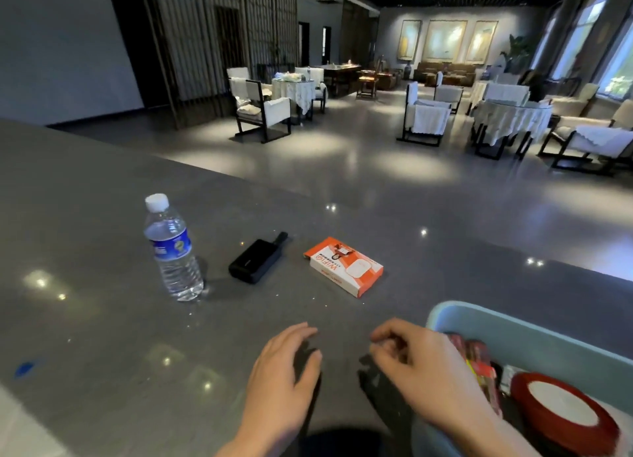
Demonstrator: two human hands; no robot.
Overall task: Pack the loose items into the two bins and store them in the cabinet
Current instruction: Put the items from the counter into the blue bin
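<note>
While three loose items wait on the grey worktop (102, 189), both hands hover low over its near edge with nothing in them, which suggests a pause between one pick and the next. The water bottle (171, 251) stands upright to the left, its white cap on; the black device (255, 261) lies flat just to its right, and the orange and white box (344, 266) lies flat further right, all three apart from one another and within easy reach, probably laid out so each can be taken singly. The pale blue bin (513, 333) sits at the near right corner, close to the body, so that items need only a short carry; it already holds a red roll of tape (565, 412) and some red packaging (478, 360) whose nature cannot be read. Only one bin is in view, and no cabinet shows. The left hand (284, 371) is palm down, fingers loosely extended and slightly spread, thumb apart, relaxed and released above the surface; whether it touches the worktop cannot be told. The right hand (421, 367) lies in front of the bin's near wall, fingers loosely curled inward with the tips pointing left, gripping nothing. Judged from this, packing is part done, and the box looks the nearest candidate for the right hand
</note>
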